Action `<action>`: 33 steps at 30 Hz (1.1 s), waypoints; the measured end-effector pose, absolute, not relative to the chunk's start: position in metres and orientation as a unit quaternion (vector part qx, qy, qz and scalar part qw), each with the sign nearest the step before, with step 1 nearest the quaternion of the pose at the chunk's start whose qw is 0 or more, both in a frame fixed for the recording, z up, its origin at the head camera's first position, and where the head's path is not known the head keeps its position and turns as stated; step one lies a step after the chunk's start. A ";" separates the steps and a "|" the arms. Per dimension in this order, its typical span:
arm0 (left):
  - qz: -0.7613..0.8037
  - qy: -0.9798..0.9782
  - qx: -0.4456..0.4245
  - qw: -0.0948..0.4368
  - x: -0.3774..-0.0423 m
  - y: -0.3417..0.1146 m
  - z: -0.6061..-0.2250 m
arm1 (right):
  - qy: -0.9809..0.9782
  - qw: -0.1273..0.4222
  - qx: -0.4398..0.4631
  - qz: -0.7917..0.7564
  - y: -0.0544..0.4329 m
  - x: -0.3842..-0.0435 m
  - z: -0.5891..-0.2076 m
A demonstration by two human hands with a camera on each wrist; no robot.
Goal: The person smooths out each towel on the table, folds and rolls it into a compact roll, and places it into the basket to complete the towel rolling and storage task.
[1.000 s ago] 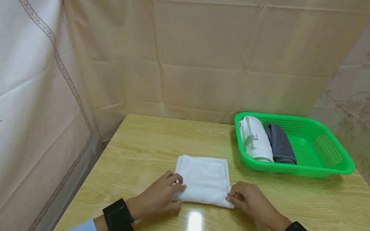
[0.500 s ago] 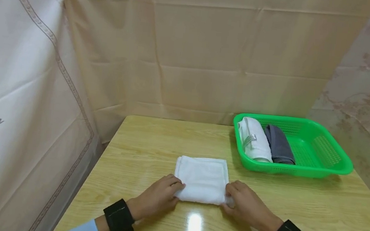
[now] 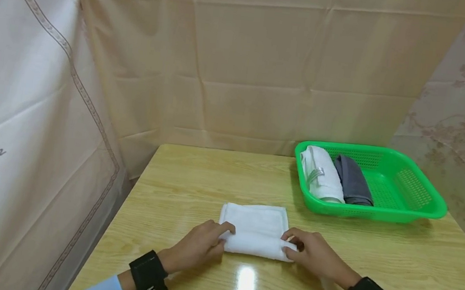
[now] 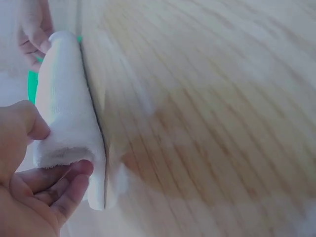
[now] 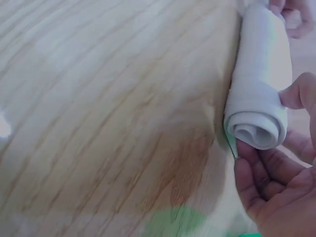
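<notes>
A white towel (image 3: 255,219) lies on the wooden table, its near edge rolled into a thick tube and its far part still flat. My left hand (image 3: 202,244) grips the left end of the roll, thumb on one side and curled fingers at its opening, as the left wrist view shows. At the other end my right hand (image 3: 315,254) pinches the roll between thumb and fingers. In the right wrist view the rolled towel (image 5: 259,84) shows a spiral of layers at its end, with the right fingers (image 5: 269,170) just under it.
A green plastic basket (image 3: 405,215) stands at the back right of the table (image 3: 194,174). Inside it, on the left, lie a rolled white towel (image 3: 321,174) and a rolled dark grey towel (image 3: 353,180). Cloth sheets (image 3: 258,71) hang behind and at both sides.
The rolled near part of the towel has grown thicker, and the flat part's far edge has come nearer to me. Both hands have shifted their grip at the roll's ends.
</notes>
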State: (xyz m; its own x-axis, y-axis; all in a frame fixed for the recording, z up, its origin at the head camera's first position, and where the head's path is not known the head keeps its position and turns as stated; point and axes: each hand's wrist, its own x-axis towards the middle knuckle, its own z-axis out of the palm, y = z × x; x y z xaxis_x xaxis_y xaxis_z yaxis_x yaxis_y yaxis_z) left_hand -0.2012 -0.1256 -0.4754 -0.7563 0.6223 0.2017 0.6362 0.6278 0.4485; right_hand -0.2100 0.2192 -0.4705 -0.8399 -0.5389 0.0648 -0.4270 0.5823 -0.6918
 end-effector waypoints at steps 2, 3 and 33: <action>-0.273 -0.904 -0.329 -0.006 -0.202 -0.126 -0.476 | 0.887 0.077 -0.264 -0.372 0.219 -0.212 -0.470; -0.277 -0.905 -0.323 -0.009 -0.203 -0.127 -0.476 | 0.887 0.079 -0.258 -0.374 0.219 -0.212 -0.469; -0.182 -0.893 -0.395 0.117 -0.198 -0.125 -0.478 | 0.902 -0.125 -0.377 -0.171 0.205 -0.202 -0.474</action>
State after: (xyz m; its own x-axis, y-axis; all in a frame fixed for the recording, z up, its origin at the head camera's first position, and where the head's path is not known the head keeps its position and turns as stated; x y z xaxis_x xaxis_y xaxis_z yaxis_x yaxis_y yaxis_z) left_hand -0.1984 -0.1250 -0.4780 -0.6605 0.6631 0.3522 0.7480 0.6217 0.2325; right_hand -0.2022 0.2046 -0.4736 -0.6848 -0.6364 0.3550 -0.7222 0.6577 -0.2141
